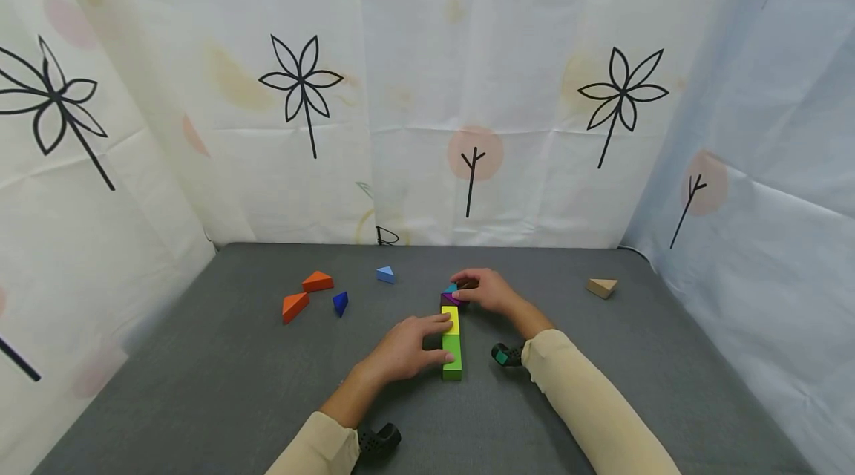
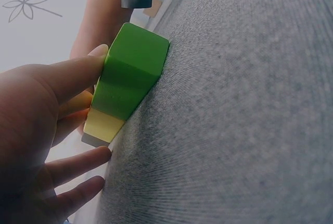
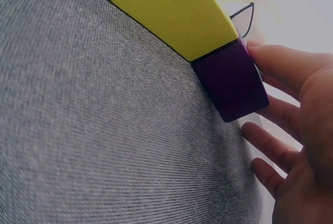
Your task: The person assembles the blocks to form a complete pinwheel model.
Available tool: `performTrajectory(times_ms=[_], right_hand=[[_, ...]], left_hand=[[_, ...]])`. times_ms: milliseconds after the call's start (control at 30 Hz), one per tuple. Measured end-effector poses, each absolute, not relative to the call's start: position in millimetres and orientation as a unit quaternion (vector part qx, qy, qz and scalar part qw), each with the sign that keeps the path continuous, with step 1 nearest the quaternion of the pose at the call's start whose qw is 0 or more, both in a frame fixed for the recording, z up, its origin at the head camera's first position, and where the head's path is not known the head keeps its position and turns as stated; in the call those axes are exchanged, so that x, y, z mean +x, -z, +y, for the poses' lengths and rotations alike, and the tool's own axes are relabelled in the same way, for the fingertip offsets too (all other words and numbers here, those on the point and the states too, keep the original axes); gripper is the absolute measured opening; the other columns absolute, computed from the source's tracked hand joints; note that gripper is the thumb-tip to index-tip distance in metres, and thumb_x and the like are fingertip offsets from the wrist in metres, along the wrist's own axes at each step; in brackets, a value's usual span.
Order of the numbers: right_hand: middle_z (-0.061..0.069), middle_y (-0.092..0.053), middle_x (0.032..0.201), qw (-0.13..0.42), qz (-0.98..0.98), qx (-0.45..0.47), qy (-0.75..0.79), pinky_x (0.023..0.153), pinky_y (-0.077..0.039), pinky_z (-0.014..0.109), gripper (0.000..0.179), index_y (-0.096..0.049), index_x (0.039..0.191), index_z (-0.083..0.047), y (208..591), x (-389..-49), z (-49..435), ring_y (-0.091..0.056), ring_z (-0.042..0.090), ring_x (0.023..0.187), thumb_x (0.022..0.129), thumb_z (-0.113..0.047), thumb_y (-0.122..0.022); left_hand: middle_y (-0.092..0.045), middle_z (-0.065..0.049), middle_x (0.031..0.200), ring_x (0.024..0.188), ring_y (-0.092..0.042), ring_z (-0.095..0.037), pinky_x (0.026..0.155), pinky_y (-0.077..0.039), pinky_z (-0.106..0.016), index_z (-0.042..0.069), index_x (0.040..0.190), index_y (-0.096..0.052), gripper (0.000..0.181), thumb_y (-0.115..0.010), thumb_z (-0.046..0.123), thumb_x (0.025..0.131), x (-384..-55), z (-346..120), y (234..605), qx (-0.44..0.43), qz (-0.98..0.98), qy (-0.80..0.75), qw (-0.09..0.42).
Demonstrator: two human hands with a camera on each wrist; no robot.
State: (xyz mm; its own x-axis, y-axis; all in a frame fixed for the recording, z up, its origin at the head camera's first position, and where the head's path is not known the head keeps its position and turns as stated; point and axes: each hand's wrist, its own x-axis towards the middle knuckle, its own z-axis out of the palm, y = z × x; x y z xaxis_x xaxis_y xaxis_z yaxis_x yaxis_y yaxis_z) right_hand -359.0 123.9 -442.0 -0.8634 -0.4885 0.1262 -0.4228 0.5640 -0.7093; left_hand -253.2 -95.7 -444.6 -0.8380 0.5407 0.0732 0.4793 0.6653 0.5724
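Note:
A row of blocks runs away from me at the middle of the table. The green block [image 1: 452,367] is nearest, the yellow block [image 1: 454,324] adjoins it, and a purple triangular block [image 3: 231,83] and a blue triangular block [image 1: 449,288] lie at the far end. My left hand [image 1: 401,349] rests its thumb on the green block and extended fingers on the yellow one. My right hand [image 1: 490,291] pinches the purple and blue pieces, thumb on the purple top and index finger at the far side. Its fingertips partly hide the blue piece.
Left of the row lie two orange triangular blocks [image 1: 318,281], a dark blue one [image 1: 341,303] and a light blue one [image 1: 385,274]. A wood-coloured triangular block [image 1: 602,288] lies far right. Patterned curtains [image 1: 414,89] stand behind the grey table [image 1: 200,386] and at both sides.

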Motion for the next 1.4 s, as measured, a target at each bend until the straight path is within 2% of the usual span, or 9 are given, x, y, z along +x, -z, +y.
performTrajectory(times_ms=[300,600,833,1400], right_hand=[[0.013,-0.066,0.116,0.026,0.875,-0.253,0.413,0.089,-0.049,0.047,0.033,-0.064,0.124,-0.002,437,-356,128,-0.060,0.031,0.108,0.094,-0.018,-0.066],[0.011,-0.067,0.109,-0.033,0.881,-0.236,0.409,0.081,-0.051,0.046,0.029,-0.066,0.120,0.000,419,-355,149,-0.060,0.029,0.100,0.095,-0.015,-0.064],[0.014,-0.066,0.111,-0.056,0.897,-0.205,0.388,0.079,-0.051,0.046,0.028,-0.065,0.120,-0.001,402,-353,176,-0.059,0.032,0.102,0.096,-0.014,-0.063],[0.023,-0.059,0.122,-0.075,0.935,-0.155,0.309,0.087,-0.045,0.055,0.032,-0.061,0.124,0.000,382,-348,255,-0.052,0.042,0.114,0.097,-0.017,-0.062]], left_hand=[[-0.046,0.006,0.146,0.132,-0.044,-0.024,0.106,-0.035,-0.048,0.018,0.141,-0.055,0.059,-0.068,0.044,0.090,-253,-95,444,0.282,0.911,-0.296,0.047],[-0.047,0.006,0.146,0.132,-0.044,-0.024,0.106,-0.036,-0.048,0.019,0.140,-0.055,0.059,-0.069,0.045,0.089,-252,-94,444,0.276,0.914,-0.294,0.049],[-0.046,0.007,0.147,0.133,-0.043,-0.025,0.106,-0.035,-0.049,0.020,0.141,-0.055,0.059,-0.069,0.045,0.089,-252,-94,444,0.272,0.914,-0.295,0.053],[-0.044,0.010,0.147,0.133,-0.042,-0.027,0.106,-0.034,-0.051,0.023,0.141,-0.055,0.060,-0.069,0.047,0.088,-251,-94,447,0.262,0.917,-0.295,0.055]])
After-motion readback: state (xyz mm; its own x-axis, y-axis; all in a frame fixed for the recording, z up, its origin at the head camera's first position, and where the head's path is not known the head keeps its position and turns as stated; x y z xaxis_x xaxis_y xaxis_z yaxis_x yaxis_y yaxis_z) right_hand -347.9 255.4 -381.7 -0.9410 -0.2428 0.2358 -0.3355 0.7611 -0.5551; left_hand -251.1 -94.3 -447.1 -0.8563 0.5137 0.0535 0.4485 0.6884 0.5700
